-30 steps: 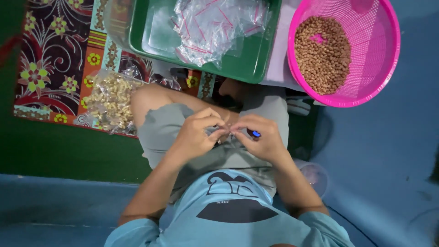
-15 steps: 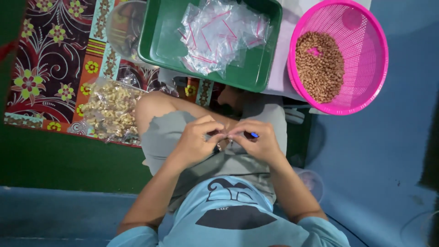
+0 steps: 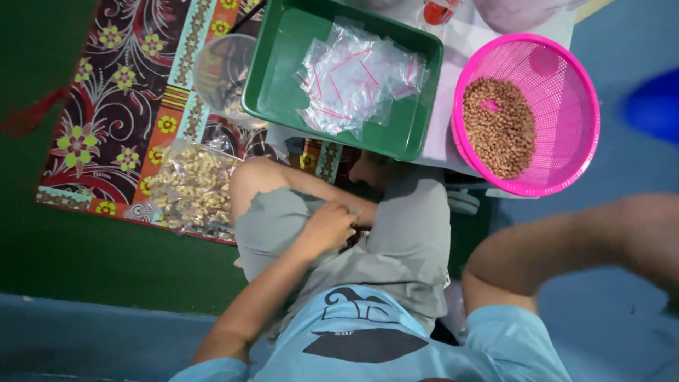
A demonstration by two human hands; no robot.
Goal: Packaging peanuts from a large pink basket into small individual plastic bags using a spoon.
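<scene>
**Inspector A:** We are noting a patterned floor mat (image 3: 120, 106), with a clear bag of pale nuts (image 3: 189, 187) lying on it beside the left knee. Nothing is standing between the lap and the containers.

**Inspector B:** We are recording a green tray (image 3: 279, 64) holding a heap of small clear zip bags (image 3: 361, 74), and a pink mesh basket (image 3: 559, 106) carrying brown peanuts (image 3: 498, 127). A clear round lid (image 3: 223, 74) is sitting just left of the tray.

**Inspector A:** The left hand (image 3: 327, 228) is resting on the grey shorts (image 3: 407, 233), fingers curled narrow; we cannot tell what it is pinching.

**Inspector B:** The right arm (image 3: 573, 244) is reaching out of frame, blurred; we cannot see that hand.
</scene>
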